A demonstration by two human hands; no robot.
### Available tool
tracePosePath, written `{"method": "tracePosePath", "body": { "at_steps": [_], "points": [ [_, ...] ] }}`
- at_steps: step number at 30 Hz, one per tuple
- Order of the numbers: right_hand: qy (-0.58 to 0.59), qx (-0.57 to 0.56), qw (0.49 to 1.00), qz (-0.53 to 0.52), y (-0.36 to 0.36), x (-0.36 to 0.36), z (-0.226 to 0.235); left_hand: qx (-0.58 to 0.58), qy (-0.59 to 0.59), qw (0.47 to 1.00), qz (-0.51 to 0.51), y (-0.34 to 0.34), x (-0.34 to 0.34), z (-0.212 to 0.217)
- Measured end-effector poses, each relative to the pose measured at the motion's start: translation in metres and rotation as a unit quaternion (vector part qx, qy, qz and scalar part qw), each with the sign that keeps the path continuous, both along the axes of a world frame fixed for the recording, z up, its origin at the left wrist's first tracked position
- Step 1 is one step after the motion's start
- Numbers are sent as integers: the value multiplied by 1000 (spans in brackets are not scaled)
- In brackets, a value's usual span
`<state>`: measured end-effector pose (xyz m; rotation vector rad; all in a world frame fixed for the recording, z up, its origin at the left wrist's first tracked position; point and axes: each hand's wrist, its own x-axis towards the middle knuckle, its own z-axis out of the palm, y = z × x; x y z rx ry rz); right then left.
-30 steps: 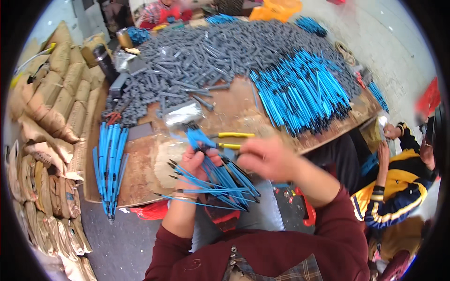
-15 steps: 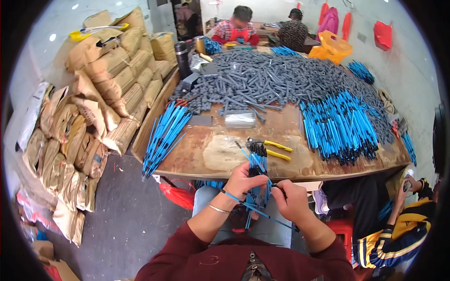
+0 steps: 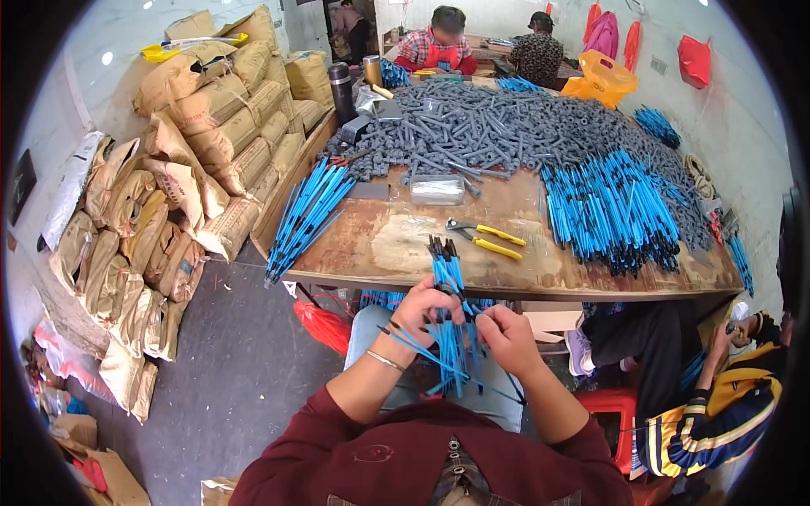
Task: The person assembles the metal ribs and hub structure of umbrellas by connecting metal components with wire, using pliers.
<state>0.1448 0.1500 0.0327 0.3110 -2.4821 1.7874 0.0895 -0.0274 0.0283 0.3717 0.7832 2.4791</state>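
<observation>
My left hand (image 3: pixel 424 310) is closed around a bundle of thin blue sticks (image 3: pixel 451 363) with black tips, held over my lap at the table's front edge. The black ends point away from me, and a few sticks slant loosely across my wrist. Close on the bundle's right, my right hand (image 3: pixel 506 336) has thumb and fingers pinched together. A blue stick seems to lie in that pinch, though the fingers partly hide it. Beyond the bundle, pliers with yellow handles (image 3: pixel 499 249) lie on the wooden table (image 3: pixel 405 253).
A big pile of blue sticks (image 3: pixel 607 215) lies at right, a smaller bunch (image 3: pixel 310 215) at left. Grey plastic parts (image 3: pixel 481 126) heap behind a clear box (image 3: pixel 437 190). Brown sacks (image 3: pixel 211 126) stack at left. A person in a striped sleeve (image 3: pixel 713 430) sits at right; others work farther back.
The view has shifted slightly. The bundle stands more upright, its black tips now apart from the pliers. The stick that slanted up leftward above my left hand no longer shows there.
</observation>
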Motion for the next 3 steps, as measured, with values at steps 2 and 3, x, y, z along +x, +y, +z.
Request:
{"method": "tracePosePath", "body": {
  "at_steps": [2,3],
  "points": [
    [7,0,1000,2,2,-1,-6,-24,10,1000,-7,-2,-2,-11],
    [10,-1,1000,2,3,-1,-8,-47,21,999,-13,-2,-2,-16]
  ]
}}
